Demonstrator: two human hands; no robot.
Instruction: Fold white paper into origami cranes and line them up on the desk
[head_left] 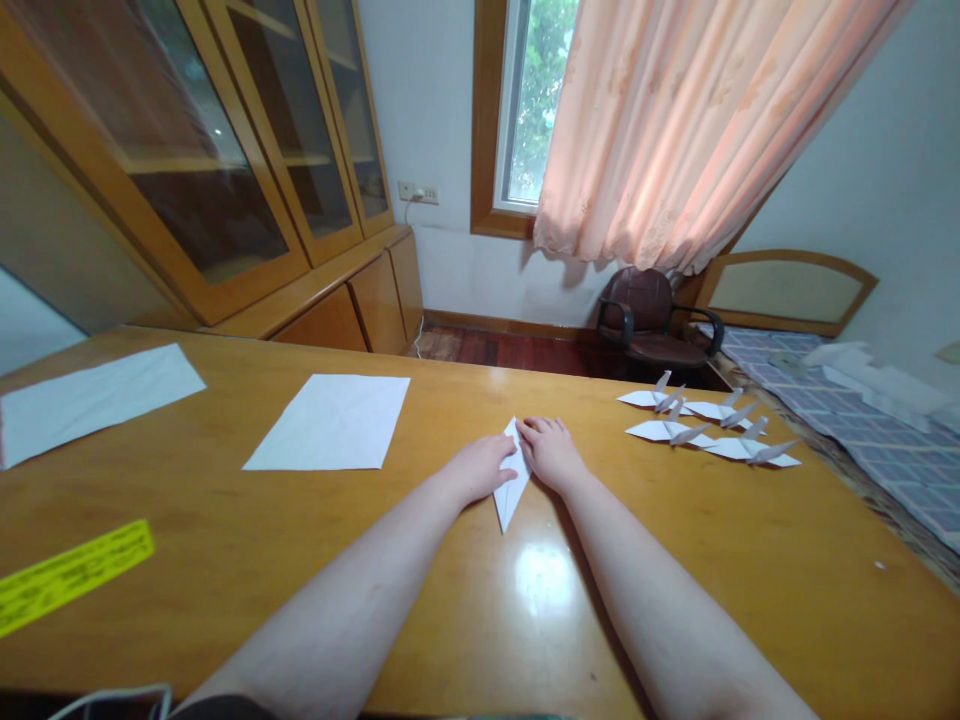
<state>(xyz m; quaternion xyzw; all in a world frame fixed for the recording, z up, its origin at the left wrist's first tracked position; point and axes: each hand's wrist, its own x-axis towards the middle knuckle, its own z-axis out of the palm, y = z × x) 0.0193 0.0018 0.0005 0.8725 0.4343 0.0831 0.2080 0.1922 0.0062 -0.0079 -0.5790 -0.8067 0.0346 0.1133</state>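
Observation:
A narrow, kite-shaped folded white paper (508,505) lies on the table in front of me, one point towards me and one away. My left hand (480,470) holds it from the left, with thumb and fingers on its surface. From the right, my right hand (553,455) has its fingers bent on the paper's upper right edge. The fingers partly cover the paper's middle. Several folded white paper cranes (664,430) stand in two rows at the table's right.
On the wooden table (450,630) lie a white paper sheet (330,425), a long white sheet (101,400) and a yellow strip with writing (75,575). A glass-door cabinet (292,240) adjoins at left. Beyond are a chair (649,315) and a bed (840,410).

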